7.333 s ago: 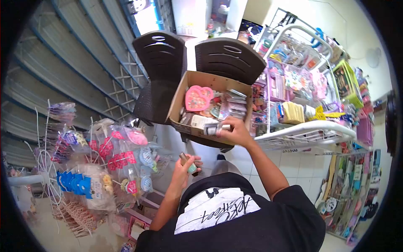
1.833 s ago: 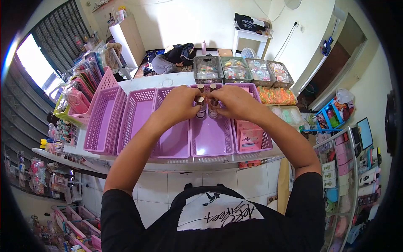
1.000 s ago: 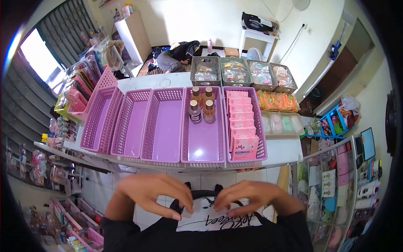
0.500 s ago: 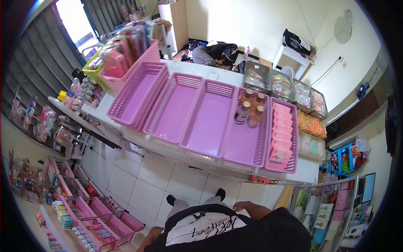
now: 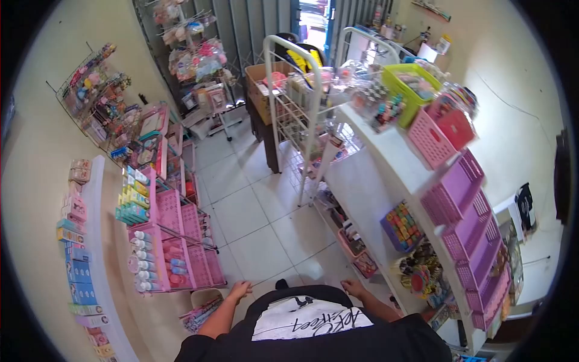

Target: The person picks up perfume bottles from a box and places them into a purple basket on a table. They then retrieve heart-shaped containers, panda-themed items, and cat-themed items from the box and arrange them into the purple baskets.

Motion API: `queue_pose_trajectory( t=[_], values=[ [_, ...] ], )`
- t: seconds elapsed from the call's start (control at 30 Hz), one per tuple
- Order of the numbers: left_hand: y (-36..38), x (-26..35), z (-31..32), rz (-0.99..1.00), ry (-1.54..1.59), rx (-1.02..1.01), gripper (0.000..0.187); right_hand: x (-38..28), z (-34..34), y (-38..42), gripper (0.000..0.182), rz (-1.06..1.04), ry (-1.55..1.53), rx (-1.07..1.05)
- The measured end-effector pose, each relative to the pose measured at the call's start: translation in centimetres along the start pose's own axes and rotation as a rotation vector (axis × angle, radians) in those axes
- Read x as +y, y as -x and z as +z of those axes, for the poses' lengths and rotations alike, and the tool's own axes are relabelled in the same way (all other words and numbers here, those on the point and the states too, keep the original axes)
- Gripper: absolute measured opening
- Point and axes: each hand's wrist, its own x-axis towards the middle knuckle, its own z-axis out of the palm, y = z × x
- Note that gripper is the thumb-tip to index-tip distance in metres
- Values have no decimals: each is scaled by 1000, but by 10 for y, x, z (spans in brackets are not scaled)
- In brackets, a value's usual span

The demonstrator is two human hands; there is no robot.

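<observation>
Fingers have left the purple baskets, hanging low.

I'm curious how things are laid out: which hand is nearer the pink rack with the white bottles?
Left. The left hand is near the pink rack, by its lower right corner in the picture; the right hand is farther right, beyond the left one.

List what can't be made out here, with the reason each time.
All in the head view:
Bottom of the cardboard box: hidden by its wall and contents.
Print on the white bottles: too small to read.
Second foot: only one dark foot shows; the black shirt probably covers the other.
Dark object at right: cut off by the lens border.
Finger details of the left hand and right hand: too small.
</observation>
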Motion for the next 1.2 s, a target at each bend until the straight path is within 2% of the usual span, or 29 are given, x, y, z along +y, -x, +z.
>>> queue_pose_trajectory(
  t=[0.07, 0.1, 0.17, 0.23, 0.3, 0.33, 0.37, 0.4, 0.47, 0.5, 0.53, 0.57, 0.6, 0.67, 0.7, 0.77, 0.8, 0.87, 0.93, 1.0, 1.07, 1.1, 1.13, 1.2],
  values=[
    [-20, 19, -18, 42, 250, 19, 42, -36, 26, -17, 35, -149, -1, -45],
    [-23, 31, -25, 37, 254, 23, 42, -46, 30, -21, 35, -148, 1, -52],
    [-33, 56, -41, 34, 229, -17, 45, -58, 26, -30, 39, 1, 193, -155],
    [-52, 65, -56, 30, 218, 11, 46, -38, 19, -63, 39, 66, 459, -304],
    [-72, 62, -76, 72, 120, 21, 46, -45, 12, -92, 47, 116, 749, -466],
    [-79, 58, -87, 129, 64, 50, 45, 17, -1, -119, 47, 113, 746, -473],
    [-83, 55, -96, 184, 10, 78, 45, 52, -11, -152, 46, 85, 740, -533],
    [-80, 54, -112, 170, 9, 80, 45, 38, 15, -195, 46, 63, 731, -599],
    [-77, 59, -147, 165, -146, 100, 41, -62, 22, -224, 48, -721, 1388, -882],
    [-75, 59, -158, 161, -219, 105, 39, -78, 34, -266, 48, -715, 1394, -898],
    [-74, 55, -165, 147, -207, 100, 39, -78, 53, -330, 43, -285, 933, -805],
    [-80, 54, -177, 227, -333, 115, 38, -93, 76, -370, 39, 116, 463, -660],
    [-92, 51, -192, 309, -463, 131, 37, -221, 83, -368, 35, -540, 1124, -622],
    [-123, 44, -209, 471, -718, 150, 36, -346, 117, -417, 35, -673, 1062, -410],
    [-141, 41, -214, 554, -844, 156, 35, -454, 123, -381, 32, -620, 809, -193],
    [-152, 60, -225, 530, -800, 151, 35, -559, 150, -411, 30, -664, 627, -172],
    [-165, 77, -226, 511, -760, 156, 35, -598, 162, -425, 30, -731, 527, -149],
    [-189, 111, -245, 476, -691, 160, 34, -656, 185, -455, 31, -779, 346, -230],
    [-216, 152, -279, 446, -639, 157, 34, -713, 198, -450, 33, -728, 345, -264],
    [-227, 174, -332, 424, -598, 149, 33, -742, 206, -459, 34, -678, 336, -285],
    [-258, 223, -377, 407, -574, 141, 33, -756, 218, -474, 36, -685, 502, -354],
    [-279, 265, -397, 394, -567, 134, 33, -772, 220, -480, 36, -668, 478, -329],
    [-288, 294, -421, 374, -558, 124, 33, -791, 220, -479, 38, -642, 386, -400],
    [-282, 309, -490, 345, -534, 122, 32, -852, 207, -472, 43, -548, 193, -509]
  ],
)
